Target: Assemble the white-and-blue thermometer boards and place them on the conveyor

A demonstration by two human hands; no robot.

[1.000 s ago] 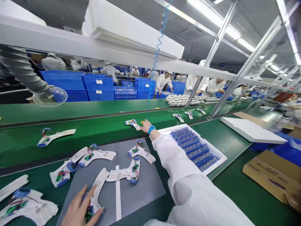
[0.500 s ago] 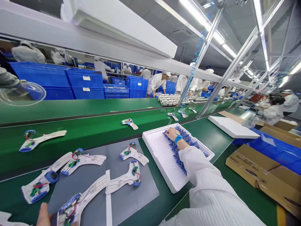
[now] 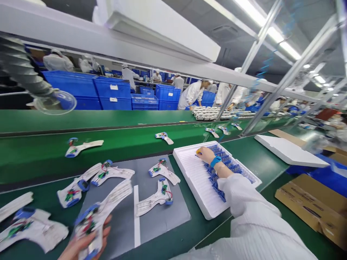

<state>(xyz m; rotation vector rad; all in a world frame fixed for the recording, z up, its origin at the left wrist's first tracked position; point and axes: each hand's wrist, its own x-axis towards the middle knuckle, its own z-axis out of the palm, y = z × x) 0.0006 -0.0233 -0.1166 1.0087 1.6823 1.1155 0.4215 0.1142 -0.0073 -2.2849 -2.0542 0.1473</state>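
My left hand (image 3: 81,246) is low at the bottom of the view, gripping a white L-shaped foam-backed assembly (image 3: 108,202) with blue plastic ends, small circuit parts and coloured wires. My right hand (image 3: 207,155), with a blue wrist strap (image 3: 215,161) and a yellow fingertip cover, rests its fingers together on a white foam tray (image 3: 189,173). Rows of small blue parts (image 3: 222,169) fill the tray's right half, just beside that hand. Anything between my right fingers is hidden. Several similar assemblies lie on the grey mat (image 3: 176,213) and beside it.
A green conveyor belt (image 3: 81,159) carries more assemblies past the mat. On the right lie a white foam sheet (image 3: 287,150) and a cardboard box (image 3: 306,202). Blue bins (image 3: 112,95) and co-workers in white stand beyond the belt, under a metal-framed shelf (image 3: 108,39).
My right hand has moved left, off the blue parts and onto the tray's white ribbed area. My left hand has raised the assembly off the mat, higher in view.
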